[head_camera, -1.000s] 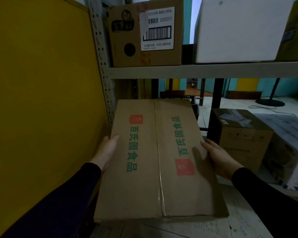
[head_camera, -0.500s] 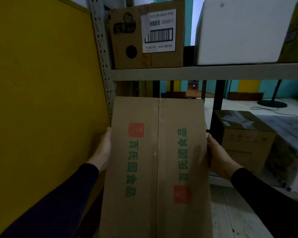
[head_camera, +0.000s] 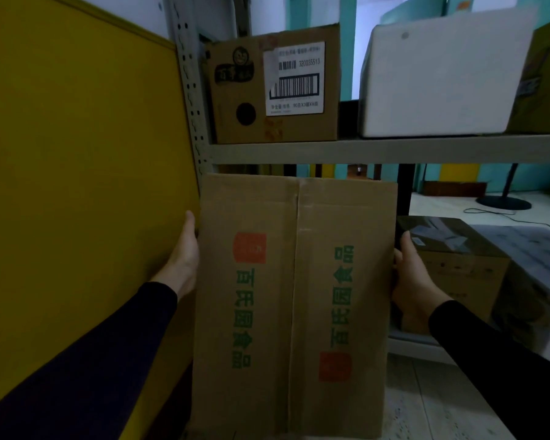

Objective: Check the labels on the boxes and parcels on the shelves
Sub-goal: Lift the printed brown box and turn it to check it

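Cardboard box (head_camera: 294, 300) is held upright in front of the lower shelf, long axis vertical, clamped between the left hand (head_camera: 185, 254) and right hand (head_camera: 410, 274), fingers apparently wrapped behind its side edges, both equally near.

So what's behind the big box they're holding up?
The big box, held by the left hand and right hand, covers the lower shelf space behind it. Only a dark strip shows above its top edge; the rest is hidden.
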The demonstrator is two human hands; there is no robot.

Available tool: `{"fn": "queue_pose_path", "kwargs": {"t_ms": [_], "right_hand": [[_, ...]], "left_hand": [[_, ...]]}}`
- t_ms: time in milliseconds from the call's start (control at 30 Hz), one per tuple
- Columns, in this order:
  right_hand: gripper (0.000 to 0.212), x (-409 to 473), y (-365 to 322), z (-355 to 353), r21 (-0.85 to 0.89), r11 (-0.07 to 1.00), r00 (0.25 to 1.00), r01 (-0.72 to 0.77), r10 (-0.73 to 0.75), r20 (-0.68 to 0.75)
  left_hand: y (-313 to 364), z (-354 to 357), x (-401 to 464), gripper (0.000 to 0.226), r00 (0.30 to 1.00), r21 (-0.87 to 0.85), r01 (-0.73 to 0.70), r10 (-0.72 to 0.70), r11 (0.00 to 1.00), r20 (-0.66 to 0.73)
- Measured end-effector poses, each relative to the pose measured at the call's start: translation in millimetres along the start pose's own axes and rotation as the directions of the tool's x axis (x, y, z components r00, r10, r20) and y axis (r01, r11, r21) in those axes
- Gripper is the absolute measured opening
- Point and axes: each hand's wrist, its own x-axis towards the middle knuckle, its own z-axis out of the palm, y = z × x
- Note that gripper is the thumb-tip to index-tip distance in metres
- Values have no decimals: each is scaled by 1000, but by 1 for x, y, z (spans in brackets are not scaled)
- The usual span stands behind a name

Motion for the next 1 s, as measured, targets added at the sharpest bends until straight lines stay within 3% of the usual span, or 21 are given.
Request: {"fn": "queue_pose_path", "kwargs": {"t_ms": [167,267,400,567,633,733,867,1000], "right_hand": [[84,0,-17,-1,84,996,997,2,4,-71],[77,-4,-17,-6,81,996,996,27,-20,-82],[72,-21,-27,-8,22,999,999,32,-31,-39],[88,-29,-52,-18,-91,995,996,-26,34,80],[81,-32,-62,-20,-154,987,994,-40,55,98],[52,-39,-71,-18,-168,986,992,-15,35,119],[32,-42,-67,-21,-158,987,985,22,5,172],[31,-48,-60,-29,-187,981,982,43,-7,191]], "left_hand": [[26,-9,-4,97,993,-61,112,-110,992,46],[33,-12,-13,101,976,-88,193,-182,977,118],[37,-13,-23,76,968,-43,208,-199,977,151],[43,-17,-31,48,972,10,175,-174,985,159],[46,-18,-32,44,976,8,139,-139,990,169],[53,-13,-37,38,985,-30,81,-75,996,153],[63,-7,-37,64,981,23,-2,-3,1000,194],[55,-4,-42,128,977,243,-8,-44,970,208]]}}
